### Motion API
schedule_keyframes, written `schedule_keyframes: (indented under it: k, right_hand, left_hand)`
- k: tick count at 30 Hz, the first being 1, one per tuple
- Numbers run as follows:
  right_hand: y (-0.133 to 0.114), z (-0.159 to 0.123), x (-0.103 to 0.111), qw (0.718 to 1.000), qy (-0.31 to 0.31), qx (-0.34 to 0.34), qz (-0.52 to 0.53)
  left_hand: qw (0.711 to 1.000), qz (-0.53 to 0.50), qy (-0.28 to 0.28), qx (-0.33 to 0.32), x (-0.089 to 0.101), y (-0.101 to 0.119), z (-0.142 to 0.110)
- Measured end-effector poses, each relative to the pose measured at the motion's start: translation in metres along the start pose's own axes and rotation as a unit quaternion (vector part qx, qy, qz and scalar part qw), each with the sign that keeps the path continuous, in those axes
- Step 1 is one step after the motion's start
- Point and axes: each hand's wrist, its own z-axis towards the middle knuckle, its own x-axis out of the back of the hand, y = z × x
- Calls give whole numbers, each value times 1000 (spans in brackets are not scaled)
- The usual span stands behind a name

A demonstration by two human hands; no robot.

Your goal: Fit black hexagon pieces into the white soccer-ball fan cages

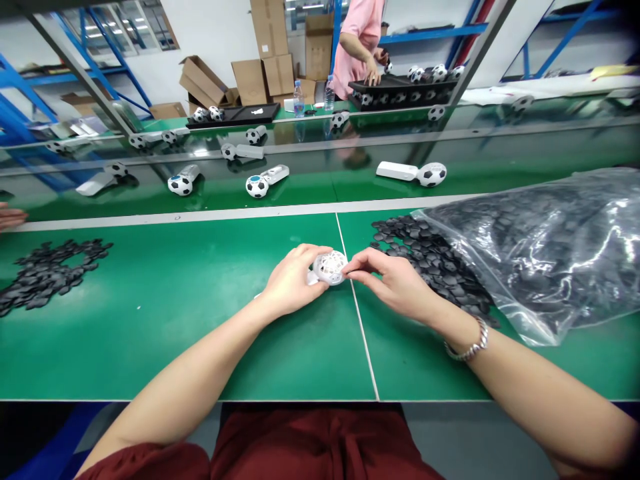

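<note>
A white ball-shaped shell with an openwork face (331, 267) lies on the green table, and its white handle is mostly covered by my left hand (295, 277). That hand is wrapped round the ball's left side, thumb in front and fingers behind. At the ball's right edge, my right hand (387, 277) pinches a small dark piece between thumb and fingertips; only its edge shows. Just beyond my right hand spreads a heap of small black pieces (440, 267).
A clear plastic bag of black pieces (555, 247) fills the right side. Another black heap (55, 270) lies left, near another person's hand (11, 217). Football-headed white devices (433, 175) lie on the belt beyond the pale strip. A person in pink (360, 50) works at black trays (405, 90).
</note>
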Motion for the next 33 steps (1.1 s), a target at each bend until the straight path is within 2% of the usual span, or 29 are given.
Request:
schedule_keyframes:
  k: [4, 7, 13, 17, 21, 26, 30, 33]
  right_hand:
    - [0, 0, 0, 999, 5, 33, -31]
    - [0, -1, 1, 999, 2, 26, -42]
    - [1, 0, 2, 997, 74, 23, -18]
    - [1, -1, 1, 998, 58, -3, 22]
    - [1, -1, 1, 999, 26, 15, -11]
    - [0, -2, 2, 999, 47, -2, -19]
    - [1, -1, 1, 994, 77, 44, -56]
    - [1, -2, -2, 998, 58, 12, -21]
  left_hand:
    - [1000, 4, 2, 0, 0, 0, -1]
    - [1000, 6, 3, 1, -1, 0, 0]
    - [1000, 13, 9, 0, -1, 0, 0]
    - [1000, 16, 9, 3, -1, 1, -1]
    - [1000, 17, 13, -2, -1, 1, -1]
    - [1000, 24, 12, 0, -1, 1, -1]
    - [999, 32, 16, -5, -2, 2, -1]
    - [999, 42, 11, 1, -1, 3, -1]
